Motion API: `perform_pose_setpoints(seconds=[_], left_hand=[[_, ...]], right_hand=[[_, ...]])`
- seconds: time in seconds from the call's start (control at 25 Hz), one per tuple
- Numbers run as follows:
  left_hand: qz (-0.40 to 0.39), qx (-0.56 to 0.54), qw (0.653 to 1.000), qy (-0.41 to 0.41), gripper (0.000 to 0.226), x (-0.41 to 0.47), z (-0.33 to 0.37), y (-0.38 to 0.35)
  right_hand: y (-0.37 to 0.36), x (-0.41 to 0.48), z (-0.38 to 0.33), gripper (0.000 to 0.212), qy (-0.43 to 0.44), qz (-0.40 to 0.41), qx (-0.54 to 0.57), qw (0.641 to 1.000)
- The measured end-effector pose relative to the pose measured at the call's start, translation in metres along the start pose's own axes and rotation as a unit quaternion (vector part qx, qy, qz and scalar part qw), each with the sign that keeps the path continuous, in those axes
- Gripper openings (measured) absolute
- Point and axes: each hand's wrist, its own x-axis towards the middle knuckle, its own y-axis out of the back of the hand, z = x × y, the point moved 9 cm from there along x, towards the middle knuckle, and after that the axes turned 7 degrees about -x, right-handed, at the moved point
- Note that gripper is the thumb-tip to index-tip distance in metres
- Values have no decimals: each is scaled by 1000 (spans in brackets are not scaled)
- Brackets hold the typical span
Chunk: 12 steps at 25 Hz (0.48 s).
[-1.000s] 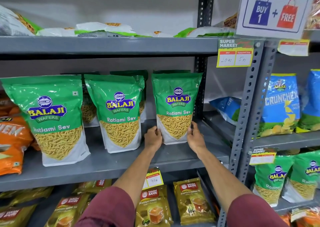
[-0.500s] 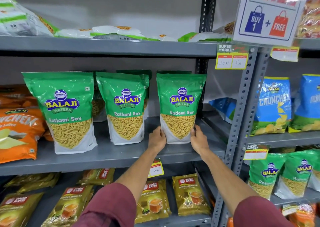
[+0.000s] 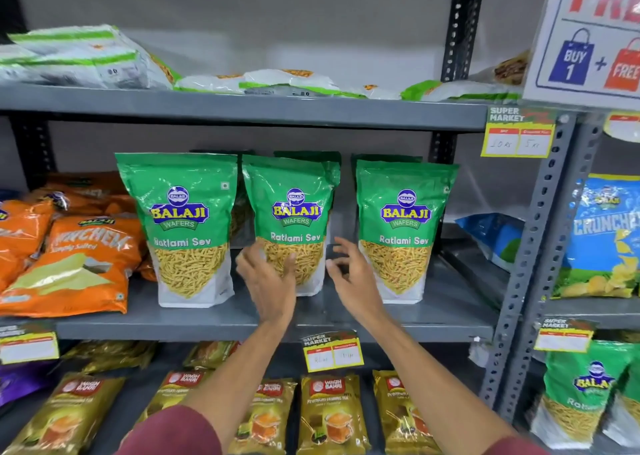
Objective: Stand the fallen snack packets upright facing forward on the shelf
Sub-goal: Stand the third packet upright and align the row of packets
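Three green Balaji Ratlami Sev packets stand upright, fronts forward, on the grey middle shelf: a left packet, a middle packet and a right packet. More green packets stand hidden behind them. My left hand is open in front of the middle packet's lower left. My right hand is open with fingers spread in the gap between the middle and right packets, touching neither. On the top shelf several white-and-green packets lie flat on their sides.
Orange snack bags lie slumped at the left of the middle shelf. Gold tea packets fill the shelf below. A perforated upright post divides off the right bay with blue Crunchex bags. A "Buy 1 + Free" sign hangs top right.
Both hands have let go of the right packet and moved left toward the middle packet, fingers now spread. The view has shifted up and to the left.
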Motion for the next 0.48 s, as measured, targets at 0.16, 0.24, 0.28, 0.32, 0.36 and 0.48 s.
perform_pose_setpoints(seconds=[0.16, 0.24, 0.28, 0.32, 0.36, 0.48], left_hand=[[-126, -55, 983, 124, 80, 7, -53, -6], [-175, -73, 974, 123, 69, 10, -59, -13], [-183, -62, 973, 124, 66, 12, -62, -15], [-188, -50, 973, 124, 64, 12, -66, -15], [-190, -42, 973, 121, 62, 12, -67, -15], [-193, -37, 973, 119, 58, 9, -65, -11]], right_hand=[[-49, 12, 27, 78, -192, -81, 84, 974], [-65, 8, 39, 73, -225, -111, 75, 965], [-69, 6, 44, 66, -225, -111, 51, 967], [-70, 3, 49, 58, -224, -97, 28, 969], [-69, 1, 52, 51, -225, -75, 14, 971], [-65, 0, 51, 42, -211, -57, -10, 976]])
